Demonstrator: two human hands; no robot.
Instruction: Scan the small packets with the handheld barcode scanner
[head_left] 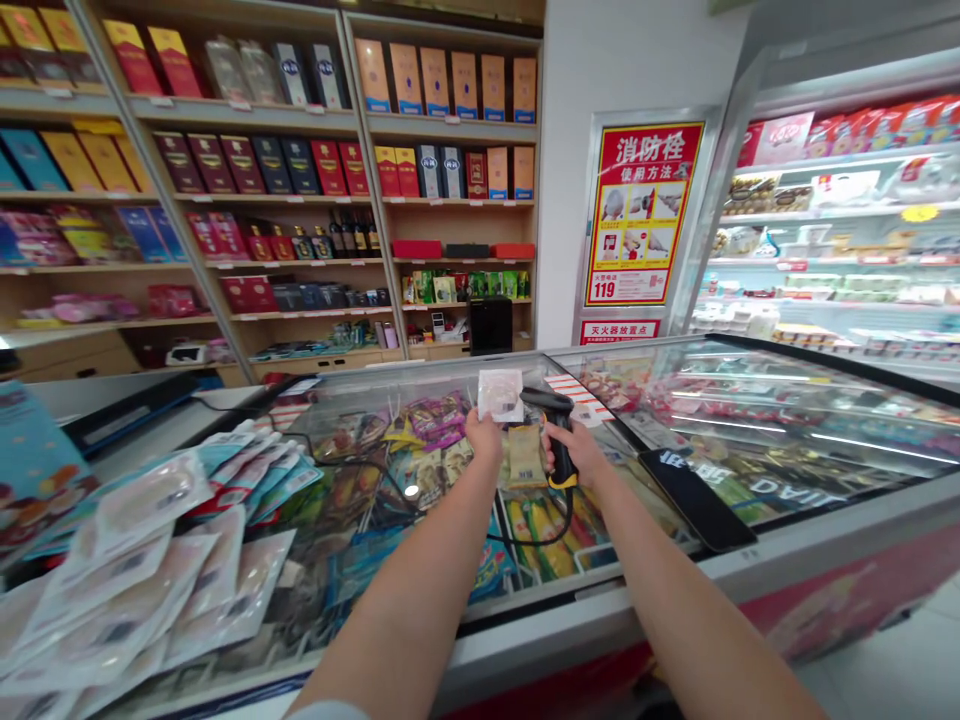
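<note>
My left hand pinches the lower edge of a small white plastic packet and holds it up over the freezer's glass top. Just to its right, my right hand is wrapped round the grip of a black and yellow barcode scanner. The scanner's head points left at the packet, close to a dark printed patch on it. From the scanner's base a black cable loops down and runs left across the glass. A tan packet shows below, between my two hands.
Many white packets lie piled at the left, beside several blue and red ones. A dark flat panel rests on the chest freezer at the right. Shelves of boxes stand behind; a lit display fridge is at the right.
</note>
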